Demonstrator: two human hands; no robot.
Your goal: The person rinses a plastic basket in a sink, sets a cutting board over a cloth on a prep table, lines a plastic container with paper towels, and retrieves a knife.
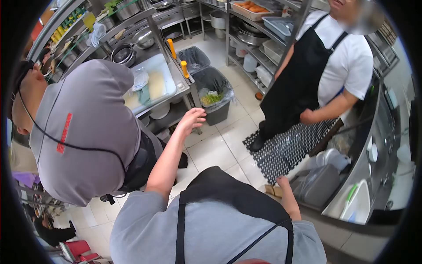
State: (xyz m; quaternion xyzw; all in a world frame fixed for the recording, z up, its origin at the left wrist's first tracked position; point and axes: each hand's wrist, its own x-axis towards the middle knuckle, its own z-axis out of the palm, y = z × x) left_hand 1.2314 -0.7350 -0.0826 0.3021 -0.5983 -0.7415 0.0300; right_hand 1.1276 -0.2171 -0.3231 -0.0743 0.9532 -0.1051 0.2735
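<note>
My left hand (192, 120) is raised in mid-air in front of me, its fingers loosely stretched and holding nothing. Behind it stands a grey bin (216, 113) lined with a plastic bag, with green scraps (211, 97) inside. My right hand (283, 181) is low on the right, above the lower edge of a perforated black mat (281, 159). A brown object (273, 190) lies close by it. The fingers of that hand are small and partly turned away, so their grip cannot be made out.
A person in a grey shirt (88, 132) bends at the left, beside a white tray (168, 81) on a steel counter. Another person in a black apron (299, 75) stands on the mat. Metal shelves (259, 27) rise behind; a sink counter (373, 132) curves along the right.
</note>
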